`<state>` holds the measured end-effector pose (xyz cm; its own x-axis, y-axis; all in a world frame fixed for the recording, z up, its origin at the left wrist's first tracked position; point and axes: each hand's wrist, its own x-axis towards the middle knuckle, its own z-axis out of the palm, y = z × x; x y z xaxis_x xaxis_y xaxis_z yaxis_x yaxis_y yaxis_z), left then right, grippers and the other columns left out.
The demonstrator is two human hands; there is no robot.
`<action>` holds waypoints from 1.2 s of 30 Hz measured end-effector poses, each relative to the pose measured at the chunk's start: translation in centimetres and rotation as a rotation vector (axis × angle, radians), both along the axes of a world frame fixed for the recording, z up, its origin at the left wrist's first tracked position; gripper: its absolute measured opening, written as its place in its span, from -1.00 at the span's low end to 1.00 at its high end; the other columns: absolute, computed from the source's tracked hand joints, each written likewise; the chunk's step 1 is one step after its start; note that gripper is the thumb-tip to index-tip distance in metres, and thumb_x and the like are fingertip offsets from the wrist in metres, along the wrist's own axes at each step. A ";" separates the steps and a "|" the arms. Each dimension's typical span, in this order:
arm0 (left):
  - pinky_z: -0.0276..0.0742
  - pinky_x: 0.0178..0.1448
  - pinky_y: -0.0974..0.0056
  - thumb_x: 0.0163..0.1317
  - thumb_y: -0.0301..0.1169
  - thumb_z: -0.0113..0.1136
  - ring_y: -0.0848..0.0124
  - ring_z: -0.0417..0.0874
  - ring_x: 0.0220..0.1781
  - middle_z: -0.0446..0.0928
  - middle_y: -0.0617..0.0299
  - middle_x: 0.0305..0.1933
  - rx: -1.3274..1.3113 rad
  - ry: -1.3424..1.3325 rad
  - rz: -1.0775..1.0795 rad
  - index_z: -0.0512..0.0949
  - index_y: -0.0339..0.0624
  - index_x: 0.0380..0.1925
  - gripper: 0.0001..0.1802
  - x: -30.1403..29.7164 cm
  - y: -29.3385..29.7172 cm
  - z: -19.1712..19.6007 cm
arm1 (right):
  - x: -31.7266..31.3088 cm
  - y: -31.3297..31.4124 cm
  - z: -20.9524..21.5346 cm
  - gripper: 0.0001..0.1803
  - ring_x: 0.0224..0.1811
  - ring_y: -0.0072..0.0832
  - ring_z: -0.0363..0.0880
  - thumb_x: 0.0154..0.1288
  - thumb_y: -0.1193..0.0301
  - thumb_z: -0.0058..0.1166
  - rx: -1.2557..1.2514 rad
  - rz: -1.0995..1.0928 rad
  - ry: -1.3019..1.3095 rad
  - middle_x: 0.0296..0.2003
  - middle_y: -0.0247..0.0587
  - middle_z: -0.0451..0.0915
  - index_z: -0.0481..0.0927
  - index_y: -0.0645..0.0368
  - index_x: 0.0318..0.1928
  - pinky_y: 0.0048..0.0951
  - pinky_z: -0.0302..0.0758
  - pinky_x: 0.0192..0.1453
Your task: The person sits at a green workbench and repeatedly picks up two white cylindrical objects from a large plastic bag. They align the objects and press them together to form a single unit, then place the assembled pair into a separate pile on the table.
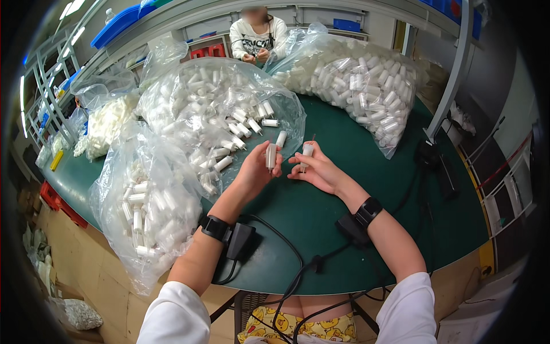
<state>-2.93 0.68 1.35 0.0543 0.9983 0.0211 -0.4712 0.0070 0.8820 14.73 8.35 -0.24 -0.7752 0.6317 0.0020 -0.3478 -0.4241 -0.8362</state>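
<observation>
Over the green table (321,223), my left hand (252,175) is closed around a white cylinder (271,156) with a thin pin at its lower end. Close beside it, my right hand (323,172) pinches a smaller whitish cylindrical piece (307,153); the fingers partly hide it. The two pieces are apart. Just beyond my left hand a loose white cylinder (281,139) leans at the mouth of a clear plastic bag (295,109). Many similar cylinders with pins (238,129) spill out of that bag toward my left hand.
Another clear bag of cylinders (149,212) stands at the near left; a third bag (378,92) lies far right. Whitish parts (112,120) fill a bag far left. Black cables (292,258) run from my wrist straps. A person (260,37) sits across the table. A metal post (455,80) rises right.
</observation>
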 end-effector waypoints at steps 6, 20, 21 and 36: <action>0.17 -0.35 0.36 0.32 0.02 -0.36 0.47 0.19 -0.61 0.19 0.34 -0.62 -0.015 -0.063 -0.109 0.39 -0.20 -0.36 -0.49 0.6 -0.4 1.1 | 0.0 0.8 -0.6 -0.69 -0.52 -0.52 0.38 0.31 0.31 0.00 0.009 0.057 0.007 -0.51 -0.30 0.38 0.22 0.09 -0.07 -0.28 0.43 -0.09; 0.07 -0.50 0.41 0.29 0.07 -0.40 0.50 0.10 -0.67 0.14 0.37 -0.68 0.025 -0.082 -0.179 0.32 -0.14 -0.52 -0.47 0.6 -0.6 1.2 | 0.2 1.0 -0.3 -0.62 -0.76 -0.59 0.07 0.30 0.16 -0.28 0.027 0.110 -0.026 -0.78 -0.39 0.15 0.24 0.10 -0.60 -0.44 0.34 -0.28; 0.08 -0.50 0.41 0.29 0.06 -0.39 0.50 0.10 -0.67 0.15 0.37 -0.68 0.026 -0.080 -0.174 0.33 -0.14 -0.52 -0.47 0.6 -0.6 1.2 | 0.2 1.0 -0.3 -0.62 -0.76 -0.59 0.06 0.30 0.16 -0.31 0.032 0.118 -0.027 -0.78 -0.39 0.15 0.23 0.09 -0.60 -0.47 0.31 -0.31; 0.33 -0.12 0.28 0.32 -0.17 -0.19 0.35 0.44 -0.35 0.43 0.22 -0.32 0.060 -0.073 -0.112 0.39 -0.19 -0.13 -0.66 1.7 -0.9 1.8 | -0.1 0.9 -0.2 -0.41 -0.63 -0.49 0.22 0.34 -0.12 -0.34 -0.051 0.072 -0.033 -0.69 -0.30 0.28 0.40 0.15 -0.49 -0.39 0.36 -0.17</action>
